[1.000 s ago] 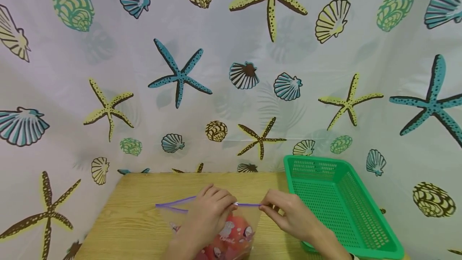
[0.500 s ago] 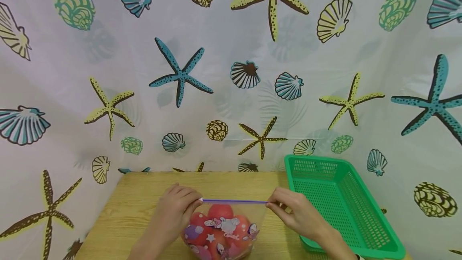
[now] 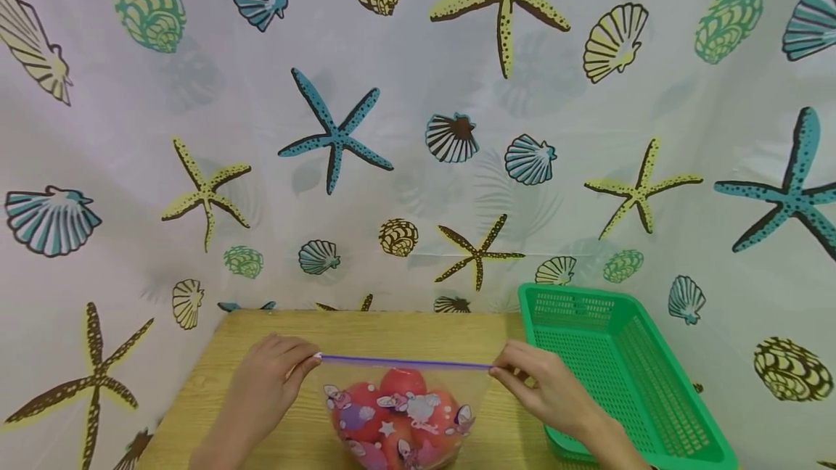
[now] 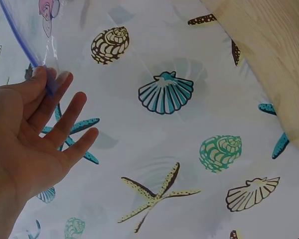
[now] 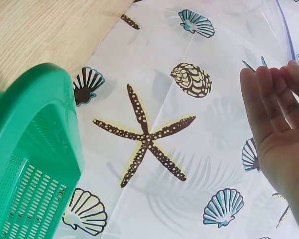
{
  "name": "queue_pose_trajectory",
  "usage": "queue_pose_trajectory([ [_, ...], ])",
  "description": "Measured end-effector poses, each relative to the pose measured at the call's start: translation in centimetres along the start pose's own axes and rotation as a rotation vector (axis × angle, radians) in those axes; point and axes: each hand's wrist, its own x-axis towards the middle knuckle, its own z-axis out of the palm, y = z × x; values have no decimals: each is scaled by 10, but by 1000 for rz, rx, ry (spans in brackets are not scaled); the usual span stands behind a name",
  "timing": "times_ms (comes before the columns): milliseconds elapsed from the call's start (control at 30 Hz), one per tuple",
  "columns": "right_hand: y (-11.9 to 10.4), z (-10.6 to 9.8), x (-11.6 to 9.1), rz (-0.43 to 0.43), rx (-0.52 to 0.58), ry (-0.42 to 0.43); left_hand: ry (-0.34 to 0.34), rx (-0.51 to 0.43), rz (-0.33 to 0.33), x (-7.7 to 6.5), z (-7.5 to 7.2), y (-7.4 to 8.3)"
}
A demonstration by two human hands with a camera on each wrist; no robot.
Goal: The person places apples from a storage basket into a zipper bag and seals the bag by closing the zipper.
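A clear zip bag [image 3: 398, 419] printed with pink and white figures stands on the wooden table, with several round red fruits inside; their exact kind is hard to tell. Its purple zip strip [image 3: 405, 362] runs straight and taut across the top. My left hand [image 3: 268, 383] pinches the strip's left end, where a white slider [image 3: 318, 355] shows at the fingertips. In the left wrist view, thumb and forefinger grip the purple strip [image 4: 22, 45] while the other fingers spread. At the opposite corner, my right hand [image 3: 545, 386] pinches the strip's right end.
A green plastic basket [image 3: 702, 401] with mesh sides stands right of the bag, close to my right forearm. Behind the wooden table [image 3: 261, 332] hangs a white cloth [image 3: 392, 187] printed with shells and starfish.
My left hand has slid leftward along the zip with the slider to the bag's left end. The strip, earlier parted at the left, now lies together. My right hand stays at its corner.
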Motion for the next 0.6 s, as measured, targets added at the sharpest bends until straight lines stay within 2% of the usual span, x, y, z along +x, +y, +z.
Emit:
queue_pose_trajectory([
  [100, 0, 1, 1, -10, -1, 12, 3, 3, -25, -3, -4, -6],
  [200, 0, 0, 0, 7, 7, 22, -24, -18, -77, -4, -3, -3],
  [433, -6, 1, -6, 66, 101, 23, -90, -139, -295, -7, -9, 11],
  [533, -11, 2, -9, 83, 217, 6, -120, -236, -388, -6, -17, 18],
  [600, -15, 3, -11, 105, 345, -18, -141, -319, -457, -4, -25, 22],
])
